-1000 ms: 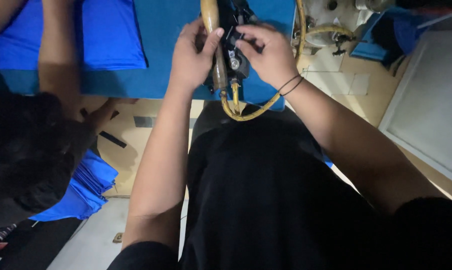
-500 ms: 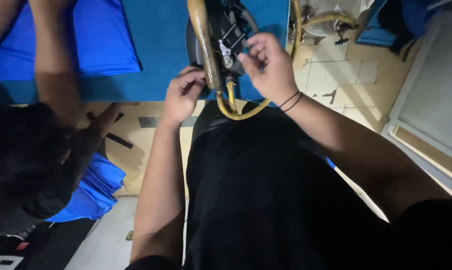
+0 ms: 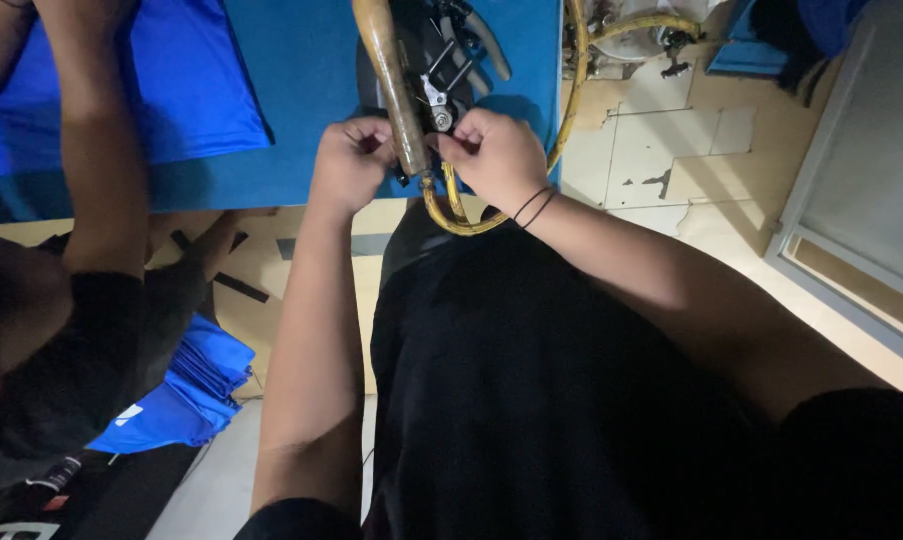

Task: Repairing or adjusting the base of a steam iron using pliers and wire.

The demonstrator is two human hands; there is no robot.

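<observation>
Head view: left of the iron, another person's arm lies on blue cloth. Left hand curls its fingers shut just beside the iron's wooden handle. Right hand pinches the iron's metal fitting, above the yellow hose.

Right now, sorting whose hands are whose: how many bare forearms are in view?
3: the left hand's and the right hand's meet at the wooden-handled tool; another person's forearm is at left.

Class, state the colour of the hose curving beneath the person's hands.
Yellow hose, clearest in the head view.
</observation>
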